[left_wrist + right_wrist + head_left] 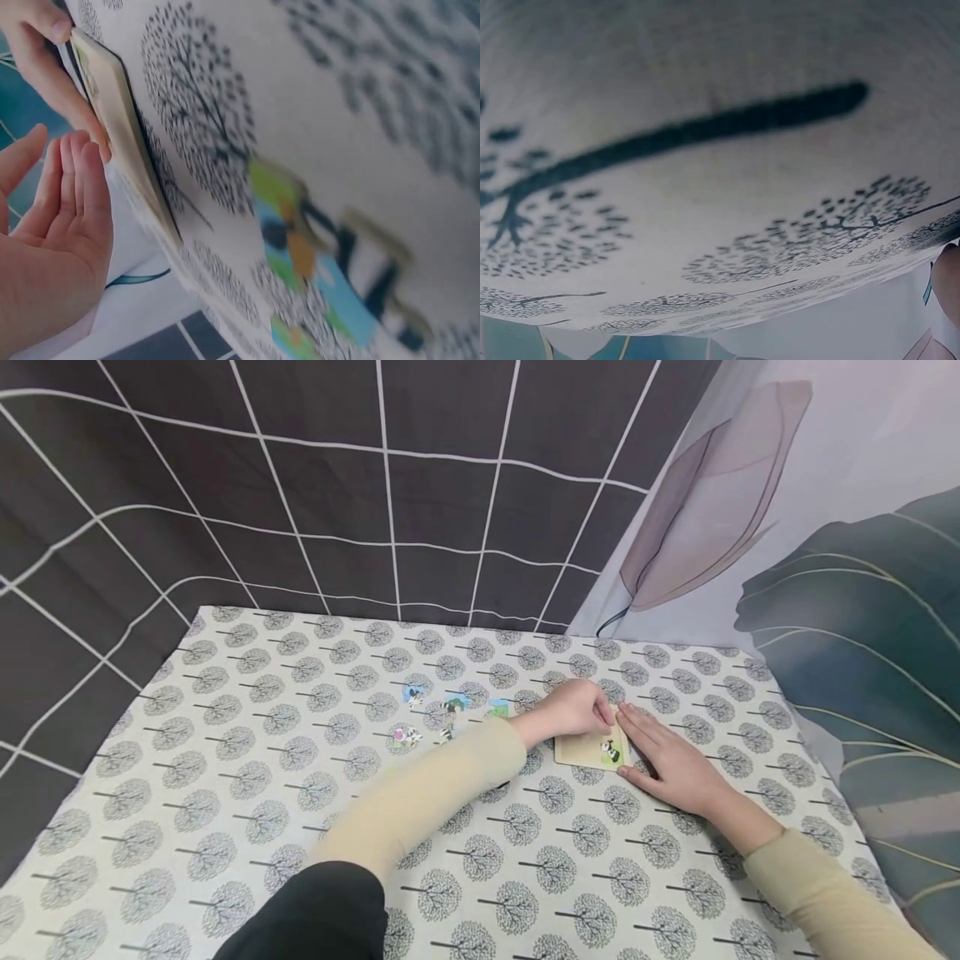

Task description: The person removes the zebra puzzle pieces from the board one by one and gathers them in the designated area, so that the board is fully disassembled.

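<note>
A shallow wooden puzzle board (573, 753) with a panda picture (611, 750) on it lies on the cloth. My left hand (573, 708) is over the board's far part, fingertips pointing down at it. In the left wrist view that hand's fingers (94, 187) are slightly bent, thumb apart, with nothing visible between them. Along the board's right side rests my right hand (678, 768), its fingers straight toward the far corner and its thumb at the near corner. The left wrist view shows the board (124, 120) edge-on with the right hand (49, 71) against it.
Left of the board lie several loose puzzle pieces, among them a blue one (413, 693), a green one (500, 706) and a black-and-white one (407, 737). My left forearm passes close beside them. A tree-print cloth (517, 906) covers the table; a dark checked curtain (435, 502) hangs behind.
</note>
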A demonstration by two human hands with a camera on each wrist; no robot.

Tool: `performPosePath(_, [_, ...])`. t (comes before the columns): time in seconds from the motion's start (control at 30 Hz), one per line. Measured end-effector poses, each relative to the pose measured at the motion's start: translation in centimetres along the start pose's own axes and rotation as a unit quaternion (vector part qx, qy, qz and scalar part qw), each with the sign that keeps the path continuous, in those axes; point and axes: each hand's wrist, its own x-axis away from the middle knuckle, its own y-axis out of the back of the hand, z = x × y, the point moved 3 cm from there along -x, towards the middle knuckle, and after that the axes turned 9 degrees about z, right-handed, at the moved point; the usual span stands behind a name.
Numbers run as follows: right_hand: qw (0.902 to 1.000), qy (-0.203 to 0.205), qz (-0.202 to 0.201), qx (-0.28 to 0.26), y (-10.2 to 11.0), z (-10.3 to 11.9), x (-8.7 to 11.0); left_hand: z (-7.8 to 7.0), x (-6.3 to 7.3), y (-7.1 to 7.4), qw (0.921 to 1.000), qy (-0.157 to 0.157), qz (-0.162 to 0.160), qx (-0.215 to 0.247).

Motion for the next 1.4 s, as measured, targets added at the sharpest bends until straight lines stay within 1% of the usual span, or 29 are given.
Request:
performPosePath(0.17, [1.0, -0.001, -0.002, -0.004, 0.2, 0.0, -0.1, -0.3, -0.8, -0.9, 0.9994, -0.006, 0.003, -0.033])
performPosePath(0.37, [1.0, 0.001, -0.004, -0.005, 0.2, 0.0, 0.0, -0.4, -1.2, -1.8, 0.9975, -0.009, 0.016, -0.068])
performPosePath(0.77, [1.0, 0.0, -0.006, -0.007, 0.0, -0.1, 0.1, -0.7, -1.3, -2.3, 0.9937, -0.011, 0.034, -0.106])
performPosePath(0.93, [0.9999, 0.005, -0.009, -0.002, 0.1, 0.1, 0.1, -0.7, -1.4, -2.4, 0.9922, -0.008, 0.038, -0.119])
performPosePath(1.17, [0.9996, 0.017, -0.021, 0.0, 0.0, 0.1, 0.2, -1.0, -1.4, -2.2, 0.9911, -0.007, 0.027, -0.13])
performPosePath(1.27, [0.9997, 0.014, -0.018, -0.003, 0.0, 0.1, 0.1, -1.2, -1.2, -2.2, 0.9919, -0.006, 0.02, -0.125])
performPosePath(1.4, [0.9999, 0.006, -0.011, -0.008, 0.0, 0.2, 0.0, -1.5, -0.6, -2.0, 0.9938, -0.017, 0.005, -0.109])
